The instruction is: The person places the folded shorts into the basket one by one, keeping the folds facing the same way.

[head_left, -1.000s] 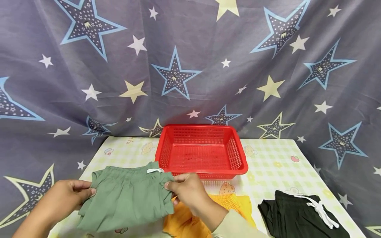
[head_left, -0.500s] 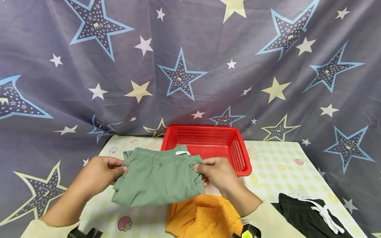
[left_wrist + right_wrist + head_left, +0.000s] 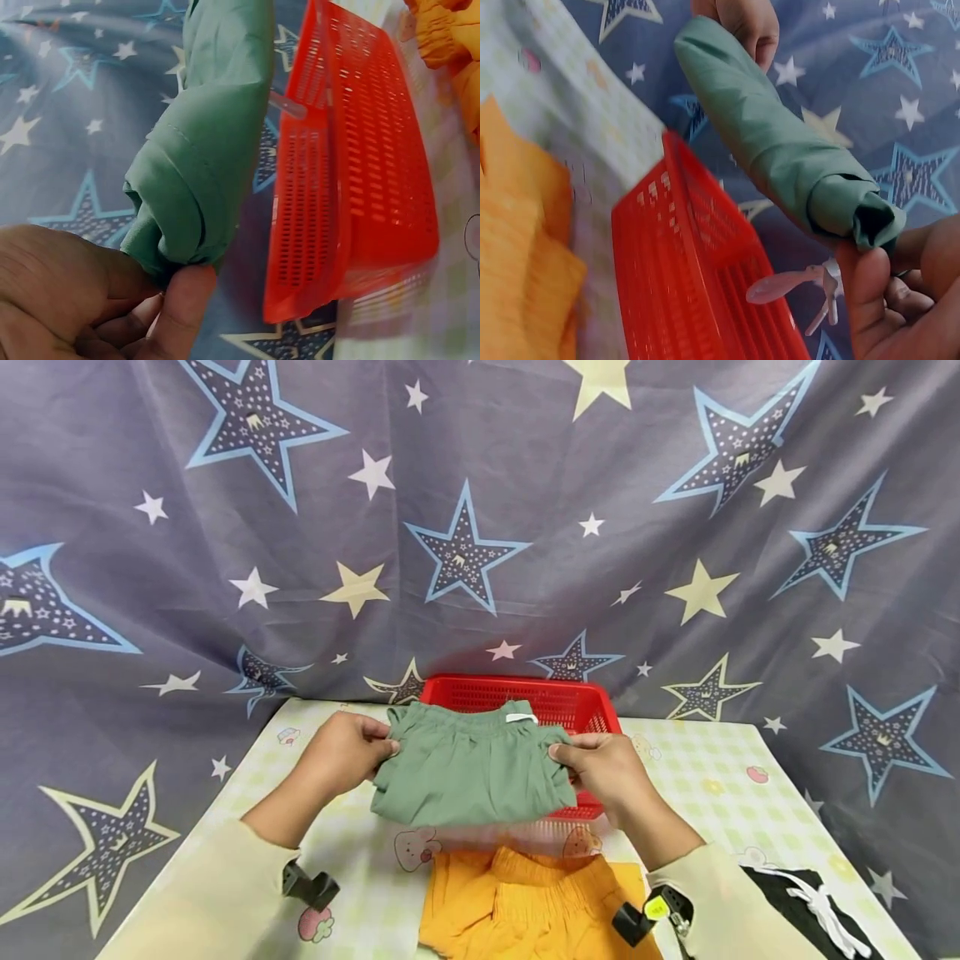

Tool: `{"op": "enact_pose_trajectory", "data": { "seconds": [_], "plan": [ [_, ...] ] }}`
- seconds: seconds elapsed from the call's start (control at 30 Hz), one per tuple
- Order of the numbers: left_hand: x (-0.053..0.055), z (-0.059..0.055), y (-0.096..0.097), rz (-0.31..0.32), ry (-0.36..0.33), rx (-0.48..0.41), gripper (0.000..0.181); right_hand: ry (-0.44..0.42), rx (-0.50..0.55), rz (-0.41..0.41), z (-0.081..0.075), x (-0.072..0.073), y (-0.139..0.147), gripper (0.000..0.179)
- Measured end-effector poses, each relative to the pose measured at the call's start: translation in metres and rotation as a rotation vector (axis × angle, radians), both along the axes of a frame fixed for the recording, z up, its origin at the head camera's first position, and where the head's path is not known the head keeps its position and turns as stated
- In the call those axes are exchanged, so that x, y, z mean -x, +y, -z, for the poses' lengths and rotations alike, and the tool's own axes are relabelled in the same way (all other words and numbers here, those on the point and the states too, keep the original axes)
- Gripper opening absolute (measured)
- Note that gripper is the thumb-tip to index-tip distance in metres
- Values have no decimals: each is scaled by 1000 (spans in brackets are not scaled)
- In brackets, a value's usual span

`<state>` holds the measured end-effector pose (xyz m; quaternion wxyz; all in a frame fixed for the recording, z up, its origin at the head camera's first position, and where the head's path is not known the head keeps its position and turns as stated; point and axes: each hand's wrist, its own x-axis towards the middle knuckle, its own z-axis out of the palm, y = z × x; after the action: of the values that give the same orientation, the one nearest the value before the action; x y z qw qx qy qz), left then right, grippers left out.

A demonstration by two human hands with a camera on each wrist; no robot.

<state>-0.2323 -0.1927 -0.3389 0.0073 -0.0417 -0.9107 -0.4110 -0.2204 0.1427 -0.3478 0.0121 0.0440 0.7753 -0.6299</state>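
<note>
Folded green shorts (image 3: 472, 768) with a white drawstring are held up in the air by both hands. My left hand (image 3: 348, 752) pinches their left side between thumb and fingers, and my right hand (image 3: 603, 768) pinches the right side. In the head view the shorts hang in front of the red basket (image 3: 517, 693) and cover much of it. From the left wrist view, the basket (image 3: 382, 165) lies below and beside the green bundle, apart from it. The right wrist view shows the folded end of the shorts (image 3: 780, 142) near my right thumb.
Orange shorts (image 3: 525, 902) lie on the checked tablecloth (image 3: 697, 768) at the near side. Black shorts (image 3: 795, 893) with a white drawstring lie at the near right, partly behind my right sleeve. A star-patterned curtain (image 3: 450, 635) hangs behind the table.
Both hands have carried the green shorts up, to the right and forward, from the table's left side to in front of the basket. Both grips look the same.
</note>
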Motion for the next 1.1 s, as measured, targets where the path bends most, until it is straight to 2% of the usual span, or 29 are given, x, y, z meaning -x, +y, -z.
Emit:
{"op": "enact_pose_trajectory", "data": {
  "seconds": [0.17, 0.33, 0.47, 0.6, 0.73, 1.1],
  "plan": [
    [18, 7, 18, -39, 9, 33, 22, -17, -20, 32, 9, 13, 11, 25],
    [34, 15, 30, -76, 62, 101, 17, -40, -41, 57, 17, 23, 18, 29],
    [46, 21, 37, -99, 52, 118, 21, -64, -68, 78, 23, 33, 23, 34],
    [58, 25, 43, -99, 41, 144, 22, -72, -93, 89, 29, 46, 27, 36],
    [69, 28, 47, -93, 66, 185, 22, -57, -123, 91, 32, 57, 30, 34],
    [90, 33, 61, -84, 91, 265, 21, -49, -133, 135, 39, 78, 30, 29]
  ]
}}
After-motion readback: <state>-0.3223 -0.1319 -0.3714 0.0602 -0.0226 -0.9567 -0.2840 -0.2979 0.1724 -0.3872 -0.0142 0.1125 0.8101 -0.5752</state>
